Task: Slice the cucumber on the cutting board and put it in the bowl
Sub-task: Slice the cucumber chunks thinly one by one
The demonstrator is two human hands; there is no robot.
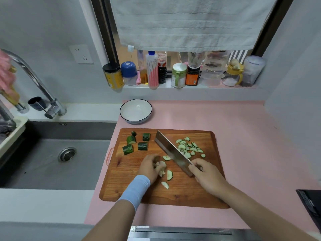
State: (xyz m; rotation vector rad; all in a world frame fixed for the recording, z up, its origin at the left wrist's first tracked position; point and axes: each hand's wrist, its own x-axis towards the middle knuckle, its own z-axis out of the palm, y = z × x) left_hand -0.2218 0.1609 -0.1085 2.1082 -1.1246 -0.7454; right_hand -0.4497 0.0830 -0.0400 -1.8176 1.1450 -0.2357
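Head view: right fingers grip cleaver, blurred left fingers seemingly pinching cucumber slices; bottle labels unreadable.

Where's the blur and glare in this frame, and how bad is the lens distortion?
Head view: motion blur smears the left hand at its fingers and the cucumber piece they hold; the cleaver blade carries a soft sheen, the bowl a small highlight; wide-angle distortion bows the window frame; lighting is soft, shadows faint.
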